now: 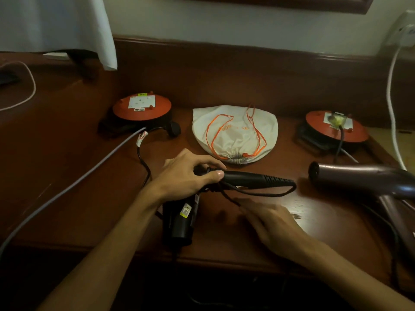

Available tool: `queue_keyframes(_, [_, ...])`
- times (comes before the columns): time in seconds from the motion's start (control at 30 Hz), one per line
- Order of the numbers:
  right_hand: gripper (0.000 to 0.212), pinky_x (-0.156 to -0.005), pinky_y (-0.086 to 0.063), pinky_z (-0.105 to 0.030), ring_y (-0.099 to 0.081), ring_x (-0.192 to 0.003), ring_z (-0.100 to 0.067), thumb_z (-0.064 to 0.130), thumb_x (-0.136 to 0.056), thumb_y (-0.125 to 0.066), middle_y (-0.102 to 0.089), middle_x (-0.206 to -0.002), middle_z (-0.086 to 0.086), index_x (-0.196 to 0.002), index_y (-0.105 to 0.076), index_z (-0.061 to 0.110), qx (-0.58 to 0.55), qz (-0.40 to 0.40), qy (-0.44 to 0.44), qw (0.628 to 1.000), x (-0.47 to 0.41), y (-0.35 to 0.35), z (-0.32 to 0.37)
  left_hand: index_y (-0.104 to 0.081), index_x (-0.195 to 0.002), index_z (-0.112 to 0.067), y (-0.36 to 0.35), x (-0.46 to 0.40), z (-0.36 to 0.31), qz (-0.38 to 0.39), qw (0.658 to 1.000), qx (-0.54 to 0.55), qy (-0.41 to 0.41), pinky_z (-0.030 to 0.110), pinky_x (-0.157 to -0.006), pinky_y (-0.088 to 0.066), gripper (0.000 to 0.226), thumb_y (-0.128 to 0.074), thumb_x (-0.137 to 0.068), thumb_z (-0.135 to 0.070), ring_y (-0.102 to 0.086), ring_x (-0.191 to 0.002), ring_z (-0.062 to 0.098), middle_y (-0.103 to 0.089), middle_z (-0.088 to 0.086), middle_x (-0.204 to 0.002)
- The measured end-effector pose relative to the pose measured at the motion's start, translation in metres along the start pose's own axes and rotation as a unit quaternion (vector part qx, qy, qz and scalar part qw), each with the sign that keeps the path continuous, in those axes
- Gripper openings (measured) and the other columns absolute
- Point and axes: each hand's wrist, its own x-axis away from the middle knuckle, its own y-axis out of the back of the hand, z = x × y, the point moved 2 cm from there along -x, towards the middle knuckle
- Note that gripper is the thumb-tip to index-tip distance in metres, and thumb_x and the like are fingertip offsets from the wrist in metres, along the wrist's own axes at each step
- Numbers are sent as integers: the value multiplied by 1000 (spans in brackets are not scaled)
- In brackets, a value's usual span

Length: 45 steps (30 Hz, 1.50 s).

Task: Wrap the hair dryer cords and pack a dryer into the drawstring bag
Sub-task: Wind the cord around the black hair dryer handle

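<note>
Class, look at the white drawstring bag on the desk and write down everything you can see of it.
The drawstring bag is off-white, of soft, slightly shiny cloth, with faint orange print. It lies flat on the brown wooden desk, rounded end toward the wall. Its mouth, facing the person, is gathered shut. Thin orange cords loop loosely over its top. It sits between two red cable reels, beyond the black hair dryer. Neither hand touches it.
</note>
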Motion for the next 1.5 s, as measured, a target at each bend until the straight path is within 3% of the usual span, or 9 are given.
queue_keyframes(0.1, [34,-59,-45,-27,-57,-64,-11,40,-101,-46,-63,-72,4,-84,-63,17,-91,28,-42,995,-12,7,-4,-73,-110,-45,7,5,5,12,996,82,-21,32,-97,-44,24,-63,-92,-56,-55,-105,-9,-67,-25,-97])
queue_keyframes(0.27, [16,-52,-44,-22,-56,-55,-13,18,-89,-73,-65,-66,-8,-79,-69,7,-159,153,-96,970,-61,20,-28,-67,-116,-56,9,14,10,62,996,68,-21,39,-110,-39,35,-63,-84,-71,-47,-118,-2,-58,-16,-114])
queue_keyframes(0.37, [19,-57,-43,-24,-57,-58,-6,15,-88,-74,-64,-66,-3,-71,-67,9,-101,232,-93,963,-93,17,-40,-65,-117,-56,6,17,0,76,996,35,0,33,-105,-29,40,-68,-79,-67,-35,-111,-19,-50,-19,-112])
queue_keyframes(0.5, [40,-48,-37,-23,-47,-53,-15,30,-94,-65,-55,-69,-12,-85,-64,-8,-149,262,-103,948,-118,42,-20,-56,-127,-53,-3,15,-12,57,993,-101,-24,31,-95,-25,62,-78,-70,-67,-36,-110,0,-44,-23,-106])
queue_keyframes(0.63, [32,-49,-32,-27,-39,-55,-22,29,-99,-59,-49,-71,-15,-81,-67,3,-166,290,-65,940,-131,69,4,-50,-125,-44,-3,12,-9,18,996,-92,2,31,-94,-30,70,-78,-67,-70,-40,-103,2,-42,-26,-100])
queue_keyframes(0.8, [22,-65,-47,-45,-58,-74,-36,19,-96,-52,-65,-87,-21,-98,-70,7,-70,361,-35,929,-119,83,22,-19,-147,-58,-11,12,-12,38,991,-127,-21,39,-104,-27,87,-68,-77,-72,-38,-107,8,-42,-24,-97])
queue_keyframes(1.17, [22,-58,-53,-23,-67,-64,-25,21,-102,-54,-71,-74,-12,-97,-71,8,-47,283,-19,958,-101,86,25,-16,-140,-63,-23,8,-22,41,981,-186,-43,52,-103,-29,65,-56,-89,-65,-39,-112,17,-56,-15,-100])
queue_keyframes(1.37, [19,-68,-54,-30,-66,-74,-21,16,-100,-58,-72,-92,-4,-117,-67,18,-111,401,-61,907,-88,107,22,-36,-139,-61,-24,7,-15,22,986,-156,-51,50,-105,-27,58,-60,-86,-66,-38,-110,12,-54,-20,-95])
queue_keyframes(1.5, [10,-64,-60,-29,-70,-71,-23,21,-99,-59,-71,-84,-9,-94,-67,21,-24,313,-109,943,-83,121,3,-40,-141,-58,-27,8,-15,-2,990,-135,-43,44,-102,-29,62,-60,-84,-69,-37,-111,7,-58,-23,-105])
